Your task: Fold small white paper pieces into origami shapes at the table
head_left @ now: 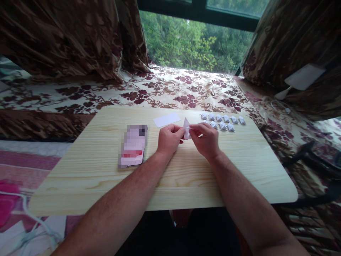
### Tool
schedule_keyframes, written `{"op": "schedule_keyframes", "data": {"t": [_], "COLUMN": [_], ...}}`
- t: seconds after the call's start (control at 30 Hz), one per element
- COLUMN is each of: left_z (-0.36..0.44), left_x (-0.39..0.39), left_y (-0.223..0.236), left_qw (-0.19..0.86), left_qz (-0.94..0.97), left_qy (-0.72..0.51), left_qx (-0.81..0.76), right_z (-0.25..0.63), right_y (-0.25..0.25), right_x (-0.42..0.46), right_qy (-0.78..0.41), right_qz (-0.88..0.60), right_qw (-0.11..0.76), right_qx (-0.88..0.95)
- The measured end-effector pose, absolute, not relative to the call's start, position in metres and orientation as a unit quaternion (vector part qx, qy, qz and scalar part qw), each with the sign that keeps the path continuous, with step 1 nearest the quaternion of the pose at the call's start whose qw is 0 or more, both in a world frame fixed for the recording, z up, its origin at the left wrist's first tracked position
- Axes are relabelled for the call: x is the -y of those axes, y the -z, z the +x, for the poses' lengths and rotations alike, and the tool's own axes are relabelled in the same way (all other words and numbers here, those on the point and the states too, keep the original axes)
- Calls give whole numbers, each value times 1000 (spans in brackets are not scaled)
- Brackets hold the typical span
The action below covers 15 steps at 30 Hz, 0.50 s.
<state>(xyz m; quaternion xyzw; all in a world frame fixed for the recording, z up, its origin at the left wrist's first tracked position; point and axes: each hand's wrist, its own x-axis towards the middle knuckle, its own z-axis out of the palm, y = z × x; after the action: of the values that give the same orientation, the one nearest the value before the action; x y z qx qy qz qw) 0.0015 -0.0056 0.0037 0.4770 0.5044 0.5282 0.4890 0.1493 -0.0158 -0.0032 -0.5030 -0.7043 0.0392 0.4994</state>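
Above the middle of the light wooden table [186,177], a small piece of folded white paper [186,128] with a pointed top is held between both hands. My left hand [170,138] pinches its left side with thumb and fingers. On the other side, my right hand [206,138] grips the paper's right edge with closed fingertips. Behind my right hand lie several small white folded paper shapes [219,118] in two rows, the nearer row partly hidden by the hand. A flat stack or strip of white paper [167,120] rests just beyond my left hand.
A phone [133,145] with a blurred-out screen lies left of my forearm. Past the table's far edge is a ledge with floral cloth [183,89] below a window. A white lamp [305,76] stands at the right. White cables [25,202] and a pink object [9,202] are at lower left.
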Motion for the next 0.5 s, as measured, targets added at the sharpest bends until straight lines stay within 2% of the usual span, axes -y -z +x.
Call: {"op": "schedule_keyframes", "data": {"t": [0.5], "left_z": [1], "left_x": [8], "left_y": [-4], "left_qw": [511], "left_qz": [483], "left_qy": [-527], "left_qx": [-477], "right_z": [145], "right_y": [-3], "right_x": [20], "right_qy": [-54], "right_qz": [-485], "right_qw": [516], "right_qx": [704]}}
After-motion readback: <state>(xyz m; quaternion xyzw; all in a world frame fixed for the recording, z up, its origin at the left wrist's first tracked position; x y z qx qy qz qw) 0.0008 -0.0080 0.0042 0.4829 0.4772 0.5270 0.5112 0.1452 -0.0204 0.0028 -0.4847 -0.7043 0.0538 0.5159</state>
